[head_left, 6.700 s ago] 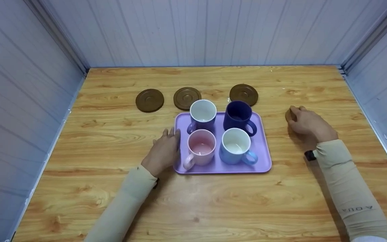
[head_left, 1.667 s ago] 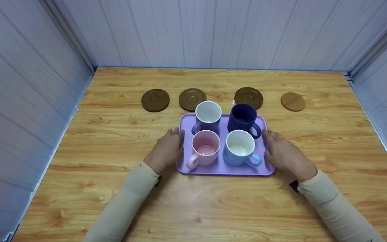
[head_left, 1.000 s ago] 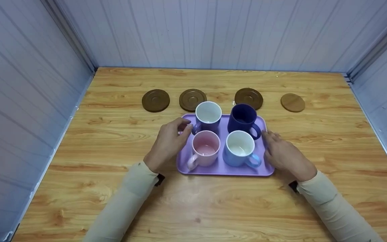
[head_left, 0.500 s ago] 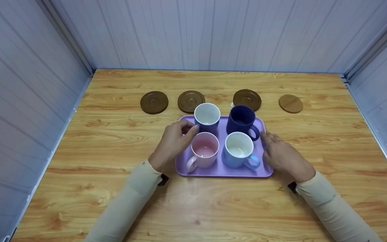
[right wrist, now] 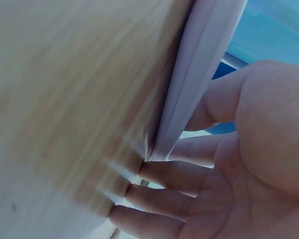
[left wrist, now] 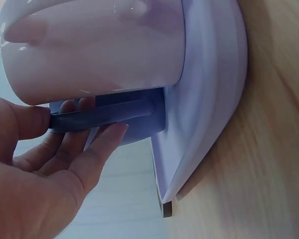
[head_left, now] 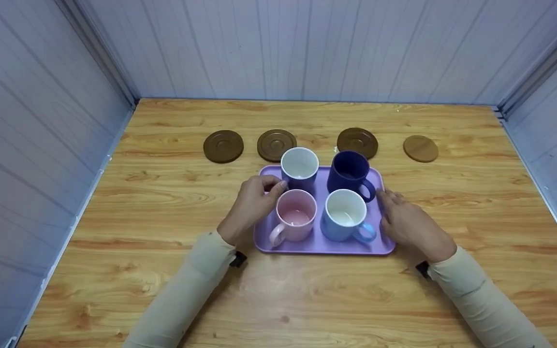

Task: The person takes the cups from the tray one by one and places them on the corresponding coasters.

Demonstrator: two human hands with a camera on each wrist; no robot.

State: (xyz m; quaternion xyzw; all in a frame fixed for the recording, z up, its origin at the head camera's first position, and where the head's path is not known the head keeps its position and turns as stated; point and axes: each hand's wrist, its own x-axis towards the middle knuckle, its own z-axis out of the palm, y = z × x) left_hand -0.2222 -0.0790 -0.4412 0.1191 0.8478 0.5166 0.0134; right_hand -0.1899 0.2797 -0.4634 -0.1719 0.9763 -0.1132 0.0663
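One mug [head_left: 300, 169], far left on the tray [head_left: 316, 245], is the one you're gripping: your left hand [head_left: 252, 202] is pinching its handle [left wrist: 102, 115]. Your right hand [head_left: 411, 227] is just resting, fingers loose, against the tray's right edge. The pink mug [head_left: 296, 226] is sitting nearer, blue mug [head_left: 339, 229] near right, navy mug [head_left: 343, 179] far right.
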